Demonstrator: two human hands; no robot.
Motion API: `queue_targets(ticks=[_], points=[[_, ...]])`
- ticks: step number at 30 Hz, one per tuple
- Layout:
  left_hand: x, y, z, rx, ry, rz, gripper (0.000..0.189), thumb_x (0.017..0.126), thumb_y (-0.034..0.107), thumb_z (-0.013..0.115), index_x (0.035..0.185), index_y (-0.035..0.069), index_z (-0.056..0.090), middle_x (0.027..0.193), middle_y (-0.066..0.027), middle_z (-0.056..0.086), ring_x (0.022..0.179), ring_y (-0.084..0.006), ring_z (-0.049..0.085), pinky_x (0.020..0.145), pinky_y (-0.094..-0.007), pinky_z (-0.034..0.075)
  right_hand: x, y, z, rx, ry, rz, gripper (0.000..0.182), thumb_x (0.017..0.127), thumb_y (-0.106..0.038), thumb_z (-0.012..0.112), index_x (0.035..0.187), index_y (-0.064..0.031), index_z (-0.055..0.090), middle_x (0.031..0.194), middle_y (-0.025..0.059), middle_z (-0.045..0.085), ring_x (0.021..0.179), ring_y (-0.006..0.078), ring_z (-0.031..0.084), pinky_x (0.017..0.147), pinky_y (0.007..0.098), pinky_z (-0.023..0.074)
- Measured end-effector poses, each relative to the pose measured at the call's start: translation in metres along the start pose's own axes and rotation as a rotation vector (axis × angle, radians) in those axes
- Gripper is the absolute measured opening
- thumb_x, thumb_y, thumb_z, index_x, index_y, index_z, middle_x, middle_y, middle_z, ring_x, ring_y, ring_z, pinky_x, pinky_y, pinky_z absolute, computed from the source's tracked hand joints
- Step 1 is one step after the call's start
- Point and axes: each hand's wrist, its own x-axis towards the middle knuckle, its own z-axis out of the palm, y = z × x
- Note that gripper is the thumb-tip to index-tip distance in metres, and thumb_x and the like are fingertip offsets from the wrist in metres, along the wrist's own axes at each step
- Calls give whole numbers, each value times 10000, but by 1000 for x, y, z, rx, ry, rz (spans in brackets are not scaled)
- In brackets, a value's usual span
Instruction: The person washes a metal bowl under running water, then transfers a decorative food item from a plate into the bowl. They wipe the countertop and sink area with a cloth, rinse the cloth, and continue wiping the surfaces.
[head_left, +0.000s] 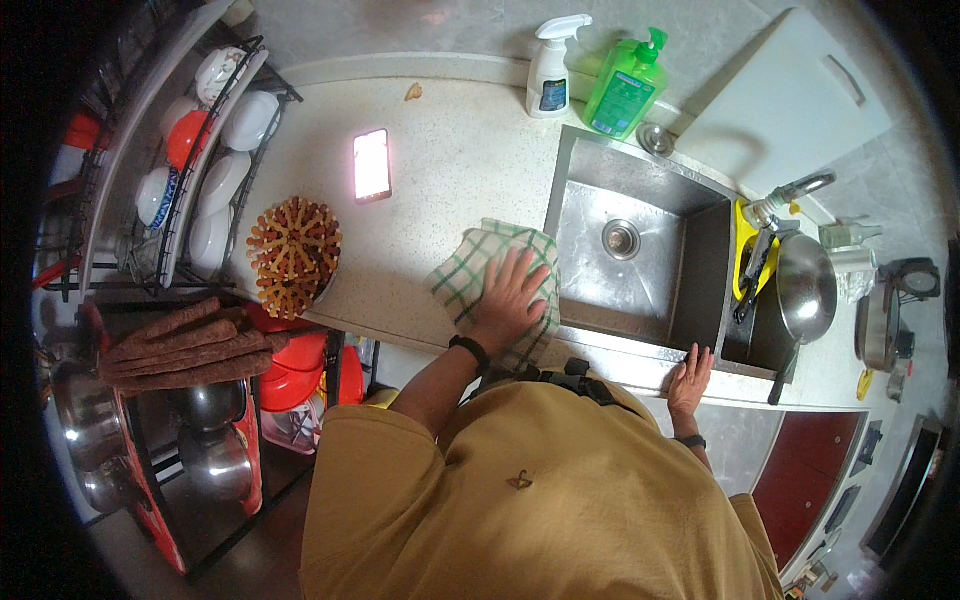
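Observation:
My left hand (508, 304) lies flat with fingers spread on a green-and-white checked cloth (463, 271). The cloth is spread on the pale speckled countertop (439, 124), up against the left rim of the stainless steel sink (703, 274). Part of the cloth is hidden under my palm and beneath my forearm. At the sink's front edge rests my right hand (690, 381), palm down, with nothing in it. The sink's main basin holds no dishes, and its drain strainer (621, 239) shows near the middle.
Behind the sink stand a white spray bottle (549, 75), a green pump bottle (626, 90) and a white cutting board (787, 105). A wok (807, 289) tilts over the small right basin. Leftward are a lit phone (373, 166), a wooden trivet-like object (294, 255) and a dish rack (214, 150).

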Motion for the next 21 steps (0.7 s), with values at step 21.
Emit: queue_targets(ticks=[21], points=[[1,0,-1,-24,11,3,517,852,314,535,1321,102,487,1463,-198,318,1371,-375,259,1086,-597,166,0,1,0,23,12,-17,512,967,-292,332,1453,-137,284,1494,188,233,1378,385,202,1123,477,167]])
